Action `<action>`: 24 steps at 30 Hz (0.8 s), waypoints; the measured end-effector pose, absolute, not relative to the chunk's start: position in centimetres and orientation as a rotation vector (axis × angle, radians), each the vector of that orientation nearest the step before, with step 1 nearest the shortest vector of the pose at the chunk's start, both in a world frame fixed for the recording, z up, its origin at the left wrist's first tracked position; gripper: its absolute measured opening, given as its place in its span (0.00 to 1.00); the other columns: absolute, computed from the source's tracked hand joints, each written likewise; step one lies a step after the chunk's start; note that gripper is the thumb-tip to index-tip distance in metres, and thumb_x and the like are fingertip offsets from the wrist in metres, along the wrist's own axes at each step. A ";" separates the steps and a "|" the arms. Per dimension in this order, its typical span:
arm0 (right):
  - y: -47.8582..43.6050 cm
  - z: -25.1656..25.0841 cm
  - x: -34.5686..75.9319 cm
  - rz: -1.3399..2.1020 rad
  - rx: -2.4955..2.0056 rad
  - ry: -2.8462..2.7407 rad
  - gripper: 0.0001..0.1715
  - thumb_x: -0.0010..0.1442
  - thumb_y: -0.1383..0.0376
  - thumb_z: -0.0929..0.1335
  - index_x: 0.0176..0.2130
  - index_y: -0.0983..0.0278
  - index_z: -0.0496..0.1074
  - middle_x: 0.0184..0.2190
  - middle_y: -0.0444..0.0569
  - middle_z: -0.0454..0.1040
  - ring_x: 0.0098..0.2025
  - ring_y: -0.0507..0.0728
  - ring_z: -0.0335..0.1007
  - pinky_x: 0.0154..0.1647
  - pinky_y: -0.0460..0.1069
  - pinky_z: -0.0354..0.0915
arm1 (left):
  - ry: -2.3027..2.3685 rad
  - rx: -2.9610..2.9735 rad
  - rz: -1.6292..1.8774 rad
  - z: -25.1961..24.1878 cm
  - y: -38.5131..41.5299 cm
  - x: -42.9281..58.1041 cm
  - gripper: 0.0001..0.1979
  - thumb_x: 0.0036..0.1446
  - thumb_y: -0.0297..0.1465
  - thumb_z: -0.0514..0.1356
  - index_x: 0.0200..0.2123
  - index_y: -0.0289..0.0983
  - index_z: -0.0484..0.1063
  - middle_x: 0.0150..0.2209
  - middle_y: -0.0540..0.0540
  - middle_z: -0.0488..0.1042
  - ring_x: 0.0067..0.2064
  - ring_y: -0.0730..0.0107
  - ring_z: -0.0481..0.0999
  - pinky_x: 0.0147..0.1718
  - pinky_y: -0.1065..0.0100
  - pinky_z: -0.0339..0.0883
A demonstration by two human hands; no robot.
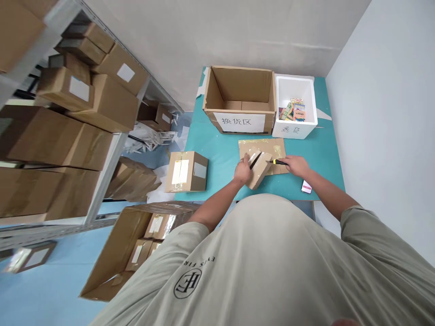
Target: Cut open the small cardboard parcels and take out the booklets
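A small cardboard box (261,173) lies tilted on the green-topped table, with a dark gap along its upper face. My left hand (242,170) grips its left side, fingers closed on the edge. In my closed right hand (296,165) is a black and yellow utility knife (280,162), its tip pointing at the right side of the box and seeming to touch it. Under the box is a flat piece of cardboard (246,146) with tape on it. A phone (306,186) lies near the table's front edge, below my right forearm.
At the back stand a large open carton (217,118) and a white foam box (313,118) holding small colourful packets. A taped box (197,174) sits at the table's left end. Boxes fill the shelf (118,149) on the left; an open carton (112,253) stands below.
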State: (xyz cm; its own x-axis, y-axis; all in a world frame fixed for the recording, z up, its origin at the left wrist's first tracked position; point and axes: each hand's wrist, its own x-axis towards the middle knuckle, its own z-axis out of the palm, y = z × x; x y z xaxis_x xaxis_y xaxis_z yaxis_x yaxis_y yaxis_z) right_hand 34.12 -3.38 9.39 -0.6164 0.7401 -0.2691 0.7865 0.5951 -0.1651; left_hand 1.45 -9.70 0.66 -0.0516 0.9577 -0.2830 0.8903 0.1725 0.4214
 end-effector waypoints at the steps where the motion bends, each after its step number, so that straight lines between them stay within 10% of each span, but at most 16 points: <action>1: -3.0 9.8 33.5 -0.370 1.242 2.642 0.36 0.78 0.67 0.67 0.79 0.52 0.77 0.60 0.57 0.86 0.58 0.69 0.82 0.53 0.55 0.70 | 1.958 1.752 0.160 0.9 -9.6 1.4 0.47 0.67 0.22 0.59 0.87 0.31 0.51 0.71 0.25 0.78 0.67 0.40 0.83 0.66 0.50 0.77; 8: -0.6 10.7 30.8 -0.257 1.106 2.553 0.38 0.79 0.69 0.63 0.80 0.54 0.76 0.59 0.60 0.85 0.58 0.68 0.80 0.52 0.55 0.66 | 1.831 1.892 0.046 2.3 -9.2 0.7 0.28 0.72 0.23 0.57 0.73 0.40 0.73 0.67 0.33 0.81 0.64 0.45 0.84 0.63 0.54 0.77; 24: 0.0 7.2 33.0 -0.231 1.080 2.698 0.35 0.79 0.69 0.65 0.78 0.54 0.78 0.55 0.62 0.86 0.51 0.66 0.77 0.50 0.55 0.65 | 1.666 2.088 -0.037 1.2 -9.2 -1.2 0.40 0.71 0.24 0.60 0.84 0.38 0.65 0.77 0.31 0.75 0.69 0.46 0.84 0.67 0.55 0.78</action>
